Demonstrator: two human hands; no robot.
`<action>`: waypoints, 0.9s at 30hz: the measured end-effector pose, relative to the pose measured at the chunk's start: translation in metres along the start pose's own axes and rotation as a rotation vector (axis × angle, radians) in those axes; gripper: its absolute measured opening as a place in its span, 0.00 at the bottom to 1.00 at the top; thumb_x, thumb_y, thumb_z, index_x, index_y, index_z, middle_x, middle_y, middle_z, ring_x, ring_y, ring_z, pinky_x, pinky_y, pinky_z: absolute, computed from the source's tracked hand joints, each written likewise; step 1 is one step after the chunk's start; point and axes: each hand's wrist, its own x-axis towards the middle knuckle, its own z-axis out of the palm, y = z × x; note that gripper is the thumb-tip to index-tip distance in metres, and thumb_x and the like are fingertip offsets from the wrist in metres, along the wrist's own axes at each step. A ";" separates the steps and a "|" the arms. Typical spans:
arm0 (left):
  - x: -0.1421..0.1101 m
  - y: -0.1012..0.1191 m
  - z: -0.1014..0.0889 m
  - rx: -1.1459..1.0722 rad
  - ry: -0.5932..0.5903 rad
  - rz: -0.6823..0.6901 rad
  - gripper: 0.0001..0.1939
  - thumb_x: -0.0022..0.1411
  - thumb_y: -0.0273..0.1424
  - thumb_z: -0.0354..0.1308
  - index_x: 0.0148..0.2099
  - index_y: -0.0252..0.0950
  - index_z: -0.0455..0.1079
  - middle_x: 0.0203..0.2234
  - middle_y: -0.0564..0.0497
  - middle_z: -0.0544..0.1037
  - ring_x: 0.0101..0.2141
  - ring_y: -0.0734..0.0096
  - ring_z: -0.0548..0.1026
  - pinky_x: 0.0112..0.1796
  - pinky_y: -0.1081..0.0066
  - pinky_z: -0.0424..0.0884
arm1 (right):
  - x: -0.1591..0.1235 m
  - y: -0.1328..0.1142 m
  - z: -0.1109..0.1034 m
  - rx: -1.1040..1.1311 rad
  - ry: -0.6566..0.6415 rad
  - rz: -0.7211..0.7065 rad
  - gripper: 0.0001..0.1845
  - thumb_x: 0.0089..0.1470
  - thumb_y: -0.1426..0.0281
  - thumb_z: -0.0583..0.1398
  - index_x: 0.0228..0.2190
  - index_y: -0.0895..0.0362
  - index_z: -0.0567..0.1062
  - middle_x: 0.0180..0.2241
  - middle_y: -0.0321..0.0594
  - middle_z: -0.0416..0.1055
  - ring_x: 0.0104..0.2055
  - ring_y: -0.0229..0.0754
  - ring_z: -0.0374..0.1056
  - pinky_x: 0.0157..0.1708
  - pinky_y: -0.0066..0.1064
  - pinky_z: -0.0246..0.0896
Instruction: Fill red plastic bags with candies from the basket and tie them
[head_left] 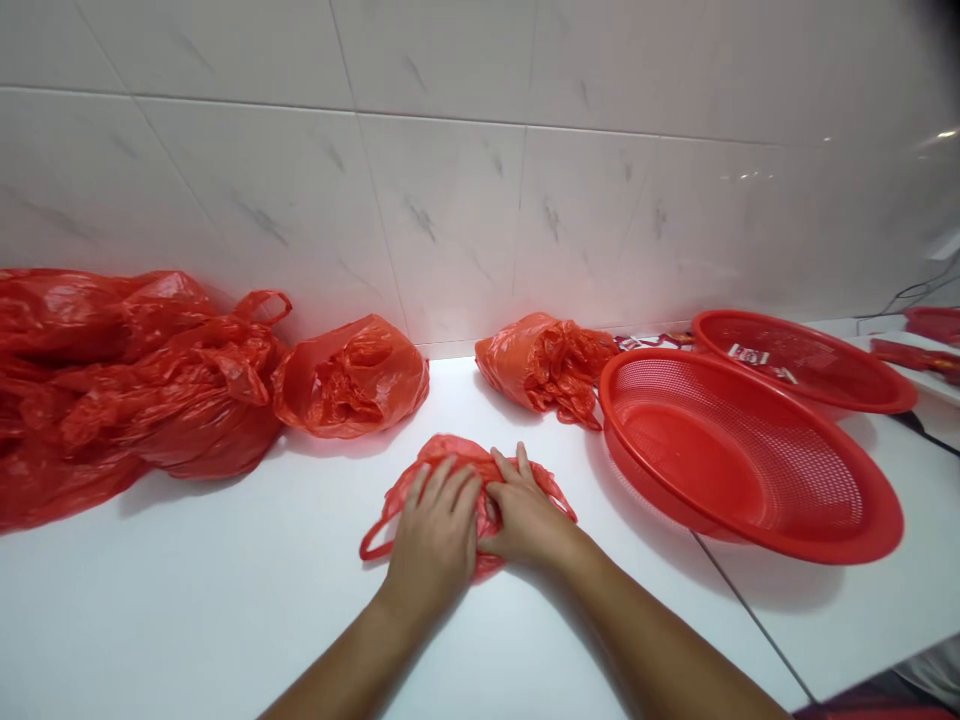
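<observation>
A red plastic bag (450, 448) lies crumpled and flattened on the white table, one looped handle sticking out at its left side. My left hand (439, 520) rests palm down over the bag's left half, with fingers stretched out across it. On the bag's right half, my right hand (521, 515) has its thumb and index finger bent in around a fold of the plastic; its other fingers point away from me. The thumbs are close together near the middle of the bag. Part of the bag is hidden beneath both hands.
Several filled red bags (202, 400) are heaped at the left. Two bundled bags, one left (360, 375) and one right (536, 360), sit by the tiled wall (450, 220). A red mesh basket (697, 470) stands at the right, with another basket (825, 360) behind it.
</observation>
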 end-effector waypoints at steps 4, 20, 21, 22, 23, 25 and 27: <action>-0.001 -0.036 0.002 0.120 -0.148 -0.274 0.42 0.61 0.48 0.66 0.72 0.35 0.67 0.75 0.34 0.58 0.75 0.23 0.44 0.70 0.29 0.45 | -0.003 0.005 -0.011 0.020 -0.148 -0.063 0.12 0.43 0.70 0.72 0.23 0.53 0.74 0.67 0.43 0.69 0.81 0.60 0.33 0.75 0.59 0.41; 0.000 -0.056 0.006 0.135 -0.264 -0.415 0.40 0.71 0.51 0.52 0.76 0.33 0.60 0.75 0.34 0.58 0.75 0.35 0.52 0.71 0.37 0.45 | -0.057 0.020 -0.104 -0.232 0.774 -0.114 0.19 0.62 0.57 0.64 0.50 0.53 0.79 0.56 0.52 0.78 0.58 0.59 0.75 0.57 0.52 0.69; 0.000 -0.056 0.006 0.140 -0.265 -0.416 0.40 0.72 0.51 0.51 0.76 0.33 0.60 0.75 0.34 0.58 0.75 0.35 0.53 0.71 0.38 0.45 | -0.070 0.035 -0.114 -0.349 0.800 -0.034 0.28 0.59 0.56 0.65 0.56 0.55 0.77 0.61 0.56 0.74 0.62 0.65 0.72 0.57 0.56 0.68; 0.000 -0.057 0.007 0.144 -0.264 -0.418 0.40 0.72 0.51 0.51 0.76 0.33 0.60 0.75 0.34 0.58 0.75 0.35 0.53 0.71 0.38 0.45 | -0.085 0.051 -0.123 -0.444 0.770 0.075 0.35 0.55 0.55 0.67 0.61 0.56 0.75 0.63 0.59 0.72 0.62 0.69 0.72 0.54 0.58 0.70; 0.001 -0.057 0.007 0.147 -0.266 -0.420 0.40 0.72 0.51 0.51 0.76 0.32 0.60 0.75 0.34 0.58 0.75 0.35 0.53 0.71 0.38 0.45 | -0.103 0.069 -0.130 -0.506 0.712 0.197 0.39 0.51 0.57 0.68 0.62 0.57 0.75 0.60 0.60 0.75 0.57 0.71 0.75 0.47 0.57 0.73; 0.002 -0.058 0.008 0.153 -0.271 -0.429 0.40 0.72 0.51 0.50 0.76 0.32 0.61 0.75 0.35 0.58 0.74 0.36 0.53 0.72 0.39 0.46 | -0.146 0.105 -0.140 -0.556 0.524 0.383 0.31 0.49 0.62 0.66 0.56 0.53 0.81 0.45 0.53 0.84 0.42 0.65 0.81 0.37 0.50 0.74; 0.004 -0.058 0.008 0.160 -0.277 -0.438 0.40 0.71 0.51 0.50 0.76 0.31 0.61 0.75 0.36 0.58 0.74 0.37 0.53 0.72 0.39 0.46 | -0.197 0.140 -0.144 -0.555 0.386 0.354 0.20 0.53 0.68 0.59 0.45 0.49 0.85 0.41 0.45 0.86 0.39 0.56 0.83 0.37 0.41 0.75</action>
